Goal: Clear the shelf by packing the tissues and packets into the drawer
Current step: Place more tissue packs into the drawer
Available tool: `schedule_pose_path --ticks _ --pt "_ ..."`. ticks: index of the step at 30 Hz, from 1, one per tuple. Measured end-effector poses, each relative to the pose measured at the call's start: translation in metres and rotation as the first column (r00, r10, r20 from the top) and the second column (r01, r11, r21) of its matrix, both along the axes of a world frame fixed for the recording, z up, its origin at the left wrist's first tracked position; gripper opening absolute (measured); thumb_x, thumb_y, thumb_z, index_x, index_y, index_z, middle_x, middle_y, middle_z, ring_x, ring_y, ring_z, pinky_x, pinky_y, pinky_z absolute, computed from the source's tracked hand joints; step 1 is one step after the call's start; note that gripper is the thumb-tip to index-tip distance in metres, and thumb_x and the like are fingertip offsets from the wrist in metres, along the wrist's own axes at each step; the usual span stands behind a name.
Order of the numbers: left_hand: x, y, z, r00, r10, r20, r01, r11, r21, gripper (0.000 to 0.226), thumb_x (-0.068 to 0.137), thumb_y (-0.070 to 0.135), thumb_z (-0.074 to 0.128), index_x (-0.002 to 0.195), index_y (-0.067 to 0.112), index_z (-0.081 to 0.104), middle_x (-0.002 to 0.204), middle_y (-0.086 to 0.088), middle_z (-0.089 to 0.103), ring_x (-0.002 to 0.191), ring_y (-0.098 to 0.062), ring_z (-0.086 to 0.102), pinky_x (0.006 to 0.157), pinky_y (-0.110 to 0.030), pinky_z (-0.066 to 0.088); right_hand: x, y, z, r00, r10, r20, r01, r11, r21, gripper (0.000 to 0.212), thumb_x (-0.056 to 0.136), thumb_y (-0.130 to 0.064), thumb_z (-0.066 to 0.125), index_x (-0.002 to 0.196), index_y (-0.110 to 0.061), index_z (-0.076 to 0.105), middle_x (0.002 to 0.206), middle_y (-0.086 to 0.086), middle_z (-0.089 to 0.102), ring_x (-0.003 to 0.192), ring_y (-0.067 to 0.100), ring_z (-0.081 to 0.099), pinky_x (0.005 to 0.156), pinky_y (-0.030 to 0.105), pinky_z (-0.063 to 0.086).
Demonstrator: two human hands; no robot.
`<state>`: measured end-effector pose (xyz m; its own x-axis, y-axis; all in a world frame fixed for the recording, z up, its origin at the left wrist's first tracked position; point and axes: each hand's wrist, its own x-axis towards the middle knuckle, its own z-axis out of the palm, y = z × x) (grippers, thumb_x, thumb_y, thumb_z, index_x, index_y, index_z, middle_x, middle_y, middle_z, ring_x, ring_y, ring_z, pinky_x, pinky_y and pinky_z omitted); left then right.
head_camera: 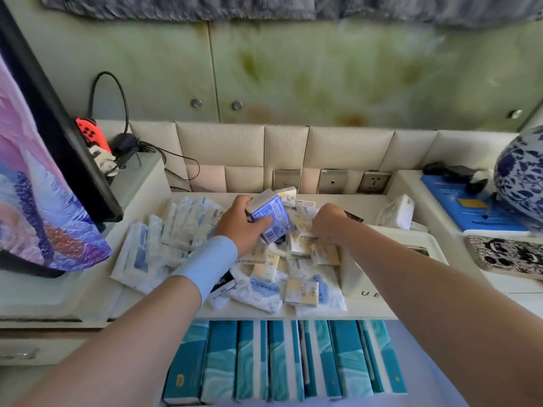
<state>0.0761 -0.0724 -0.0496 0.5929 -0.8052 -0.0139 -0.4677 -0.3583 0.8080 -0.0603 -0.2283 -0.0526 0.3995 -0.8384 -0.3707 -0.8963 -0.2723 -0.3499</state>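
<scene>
Tissue packets (301, 292) strewn across white shelf (367, 202)

Violet-blue printed tissue pack (271, 220), pale yellow and white tissue packs (301, 292), white flat packets with blue print (164, 239), teal boxes with a paler wave pattern (282, 359), light blue wristband (211, 259), white round porcelain vase with dark blue leaf pattern (521, 174), red-orange game controller (89, 133), black-and-white doodle-patterned phone case (508, 255)
</scene>
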Motion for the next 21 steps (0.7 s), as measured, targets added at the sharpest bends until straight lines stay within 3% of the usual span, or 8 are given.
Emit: schedule_pose_path --ticks 3,6,7,10,14,16,19,21 --pt "0.004 -0.002 -0.004 1.0 0.009 -0.018 -0.009 1.0 -0.003 0.039 0.089 0.036 0.064 0.121 0.022 0.047 0.104 0.003 0.062 0.091 -0.017 0.059 0.073 -0.029 0.045 0.009 -0.001 0.002 0.977 0.116 -0.177 -0.118 0.993 -0.003 0.033 0.101 -0.007 0.041 0.13 0.002 0.054 0.098 0.009 0.062 0.085 0.022 0.054 0.081 0.028 0.041" --pt "0.009 -0.002 -0.01 0.998 0.025 -0.054 -0.025 1.0 0.003 0.042 0.09 0.037 0.063 0.126 0.022 0.046 0.108 0.003 0.062 0.092 -0.016 0.061 0.074 -0.029 0.046 0.018 -0.009 -0.008 0.981 0.086 -0.174 -0.09 0.996 -0.017 0.035 0.102 -0.007 0.038 0.133 0.002 0.052 0.129 0.014 0.06 0.103 0.026 0.057 0.094 0.031 0.045" --pt "0.01 -0.002 -0.012 0.997 0.034 -0.069 -0.034 0.999 0.011 0.044 0.089 0.038 0.064 0.127 0.022 0.046 0.109 0.003 0.062 0.093 -0.016 0.062 0.077 -0.03 0.048 0.02 -0.011 -0.009 0.986 0.06 -0.157 -0.062 0.998 -0.012 0.036 0.102 -0.007 0.037 0.134 0.001 0.052 0.127 0.014 0.06 0.104 0.026 0.057 0.094 0.032 0.045" --pt "0.013 -0.001 -0.015 0.989 0.057 -0.138 -0.054 0.998 0.023 0.052 0.076 0.051 0.064 0.12 0.03 0.047 0.106 0.005 0.064 0.093 -0.02 0.067 0.084 -0.043 0.056 0.02 -0.014 -0.009 0.988 -0.007 -0.155 0.01 1.0 0.018 0.037 0.096 -0.003 0.046 0.131 0.002 0.054 0.093 0.009 0.054 0.089 0.02 0.051 0.084 0.028 0.042" --pt "0.02 -0.001 -0.024 0.979 0.055 -0.194 -0.051 0.998 0.027 0.051 0.067 0.054 0.062 0.112 0.036 0.046 0.105 0.007 0.065 0.094 -0.021 0.068 0.082 -0.048 0.057 0.02 -0.014 -0.007 0.964 -0.003 -0.265 0.015 0.999 0.043 0.032 0.086 -0.006 0.063 0.117 -0.003 0.064 0.102 0.008 0.06 0.089 0.02 0.056 0.086 0.029 0.048" --pt "0.019 0.0 -0.022 0.979 0.049 -0.195 -0.047 0.999 0.015 0.045 0.074 0.048 0.064 0.113 0.035 0.045 0.106 0.007 0.064 0.095 -0.022 0.068 0.083 -0.048 0.057 0.02 -0.018 -0.014 0.961 0.017 -0.277 -0.007 0.999 0.036 0.02 0.082 -0.008 0.062 0.102 -0.006 0.065 0.091 0.004 0.061 0.083 0.019 0.057 0.088 0.027 0.05" --pt "0.017 0.0 -0.016 0.98 0.049 -0.194 -0.051 0.999 -0.007 0.037 0.085 0.038 0.066 0.113 0.034 0.043 0.107 0.005 0.062 0.095 -0.023 0.067 0.084 -0.048 0.057 0.016 -0.023 -0.02 0.98 -0.031 -0.195 0.031 1.0 -0.003 0.019 0.067 -0.013 0.065 0.085 -0.013 0.056 0.089 0.002 0.058 0.083 0.022 0.056 0.085 0.028 0.047" --pt "0.014 -0.001 -0.01 0.98 0.056 -0.192 -0.063 0.997 -0.035 0.036 0.085 0.037 0.065 0.113 0.033 0.043 0.107 0.005 0.062 0.094 -0.023 0.067 0.084 -0.048 0.057 0.012 -0.02 -0.011 0.993 -0.114 0.028 0.114 0.993 -0.019 0.018 0.076 -0.017 0.069 0.076 -0.015 0.051 0.091 0.006 0.056 0.085 0.025 0.055 0.079 0.032 0.047"
